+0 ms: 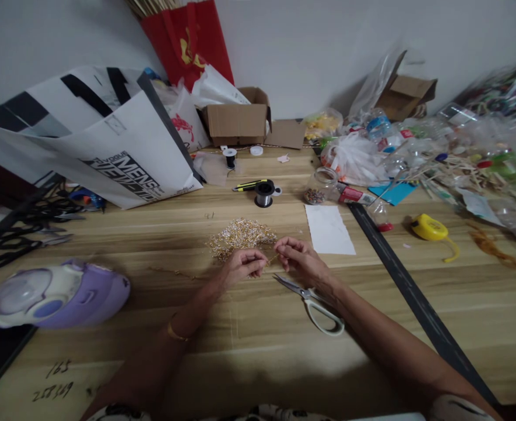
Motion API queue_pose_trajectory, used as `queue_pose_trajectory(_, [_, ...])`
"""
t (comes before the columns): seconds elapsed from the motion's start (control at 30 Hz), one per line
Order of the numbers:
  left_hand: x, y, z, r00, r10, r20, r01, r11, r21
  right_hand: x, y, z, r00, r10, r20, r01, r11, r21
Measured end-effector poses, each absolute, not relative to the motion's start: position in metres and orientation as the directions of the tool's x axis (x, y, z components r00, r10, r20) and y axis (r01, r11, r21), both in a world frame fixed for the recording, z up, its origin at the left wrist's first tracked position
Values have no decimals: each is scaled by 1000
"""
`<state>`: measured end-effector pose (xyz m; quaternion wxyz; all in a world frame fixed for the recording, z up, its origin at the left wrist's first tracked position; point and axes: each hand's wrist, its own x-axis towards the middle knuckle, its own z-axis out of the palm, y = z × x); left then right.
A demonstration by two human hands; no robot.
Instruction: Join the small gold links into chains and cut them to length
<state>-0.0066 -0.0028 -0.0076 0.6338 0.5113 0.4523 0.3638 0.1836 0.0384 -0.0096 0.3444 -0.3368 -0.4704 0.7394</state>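
Your right hand (300,256) pinches a thin gold strand (273,258), which shows in the small gap between your two sets of fingertips. Your left hand's (245,264) fingers curl beside it; whether they grip it, you cannot tell. The glittering pile (240,235) lies just beyond them.

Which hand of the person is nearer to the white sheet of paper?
Right. The right hand is beside the near left corner of the white sheet; the left hand is farther left, by the glittering pile.
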Motion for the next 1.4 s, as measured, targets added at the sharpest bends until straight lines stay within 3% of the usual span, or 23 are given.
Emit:
queue_pose_trajectory(0.57, [-8,-3,-10,363,915,-175,-17,194,981,183,38,-12,-542,822,-175,-202,-330,-922])
queue_pose_trajectory(0.8, [-6,-3,-7,344,915,-208,62,199,978,183,38,-12,-550,818,-170,-198,-325,-925])
queue_pose_trajectory(1.1, [-7,-3,-1,343,914,-216,95,195,976,186,41,-13,-575,798,-179,-111,-293,-950])
queue_pose_trajectory(1.27, [-8,-3,1,336,921,-199,71,186,980,190,43,-12,-657,737,-156,68,-148,-987])
queue_pose_trajectory(1.33, [-10,-3,1,340,918,-202,74,188,979,193,43,-7,-686,718,-115,201,35,-979])
queue_pose_trajectory(1.4, [-12,-2,2,338,920,-199,72,186,980,197,41,2,-706,704,-75,369,275,-888])
